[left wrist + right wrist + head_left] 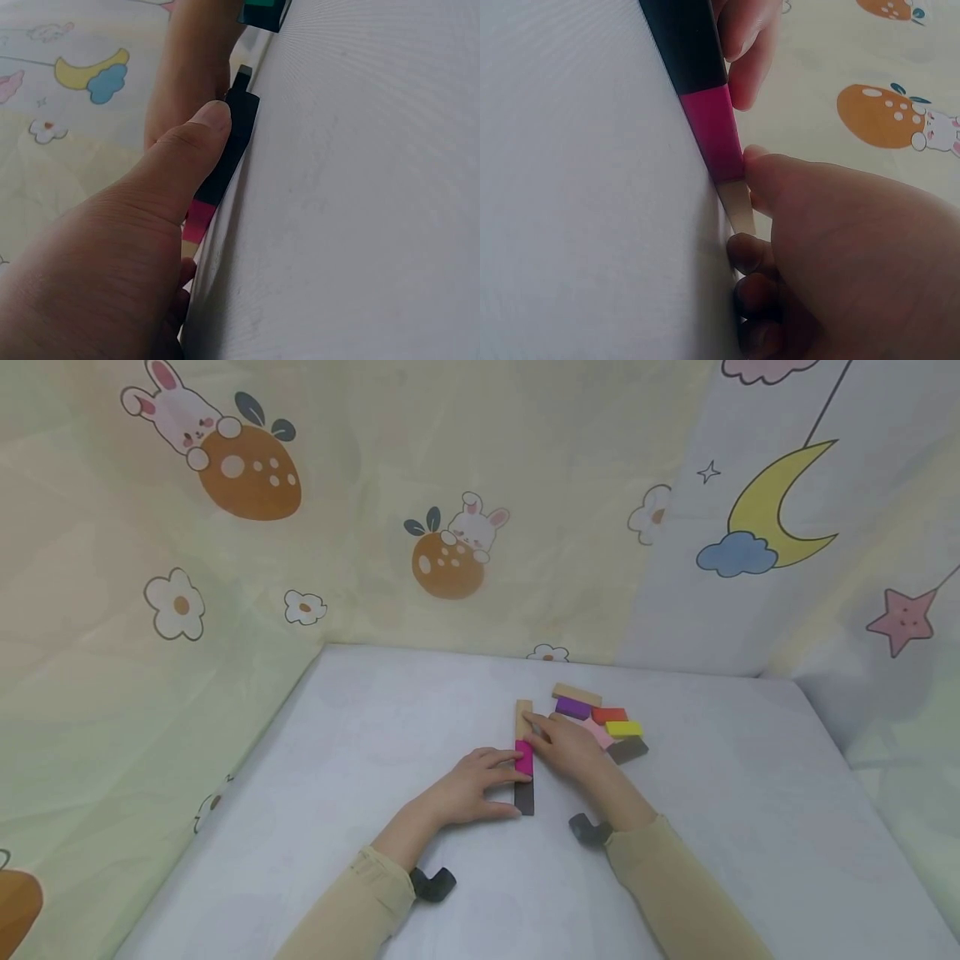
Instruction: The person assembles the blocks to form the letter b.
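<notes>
Three narrow blocks lie end to end in a straight row in the head view: a natural wood block (522,708) farthest away, a magenta block (524,760) in the middle and a black block (524,798) nearest. My left hand (471,787) reaches in from the left with fingers spread. Its thumb touches the black block (234,139) near its near end, and two fingers lie across the magenta block. From the right comes my right hand (573,750), its index fingertip on the wood block (737,206) and its thumb by the wood and magenta joint.
Right of the row sits a loose cluster: another wood block (577,695), a purple block (573,708), a red block (609,715), a yellow block (624,728), a pink block (597,732) and a dark block (628,750). All lie on a white table (360,727) before patterned cloth walls (555,527).
</notes>
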`<state>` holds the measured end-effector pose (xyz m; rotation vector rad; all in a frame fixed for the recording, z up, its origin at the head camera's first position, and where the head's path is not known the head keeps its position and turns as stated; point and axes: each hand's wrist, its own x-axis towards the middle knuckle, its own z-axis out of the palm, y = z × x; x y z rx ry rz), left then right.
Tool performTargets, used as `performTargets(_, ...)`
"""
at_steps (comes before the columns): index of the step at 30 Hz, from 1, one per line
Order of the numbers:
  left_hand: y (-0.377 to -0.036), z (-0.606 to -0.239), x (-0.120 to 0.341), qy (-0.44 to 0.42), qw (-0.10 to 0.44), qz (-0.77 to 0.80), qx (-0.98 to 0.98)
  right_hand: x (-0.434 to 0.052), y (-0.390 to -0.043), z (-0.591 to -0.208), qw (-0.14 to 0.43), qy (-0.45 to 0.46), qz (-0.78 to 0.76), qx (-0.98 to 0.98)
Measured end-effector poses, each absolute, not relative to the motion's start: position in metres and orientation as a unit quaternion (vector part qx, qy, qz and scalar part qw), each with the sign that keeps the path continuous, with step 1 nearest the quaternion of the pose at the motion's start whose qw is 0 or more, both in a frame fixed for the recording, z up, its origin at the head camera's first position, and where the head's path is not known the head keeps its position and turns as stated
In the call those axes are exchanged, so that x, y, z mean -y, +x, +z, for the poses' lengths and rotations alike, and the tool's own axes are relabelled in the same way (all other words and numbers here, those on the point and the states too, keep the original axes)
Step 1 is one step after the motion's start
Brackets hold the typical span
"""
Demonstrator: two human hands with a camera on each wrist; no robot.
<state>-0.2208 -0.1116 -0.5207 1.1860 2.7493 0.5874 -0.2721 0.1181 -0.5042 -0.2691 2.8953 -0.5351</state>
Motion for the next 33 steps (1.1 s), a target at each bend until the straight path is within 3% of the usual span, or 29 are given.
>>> performTargets(16,-0.22,-0.526,0.111,0.391,0.038,0.204,-0.897,-0.132,-0.277,-0.494,0.103,-0.07,-0.273,-0.954)
performTargets(25,-0.22,-0.521,0.11,0.392,0.039,0.2,-0.897,-0.19,-0.313,-0.472,0.009,-0.075,-0.314,-0.946)
performTargets(28,-0.22,-0.521,0.111,0.388,0.043,0.2,-0.899,-0.21,-0.328,-0.472,0.034,-0.066,-0.315,-0.946)
performTargets(33,-0.221,-0.523,0.111,0.388,0.041,0.196,-0.9,-0.222,-0.337,-0.471,0.139,0.007,-0.306,-0.942)
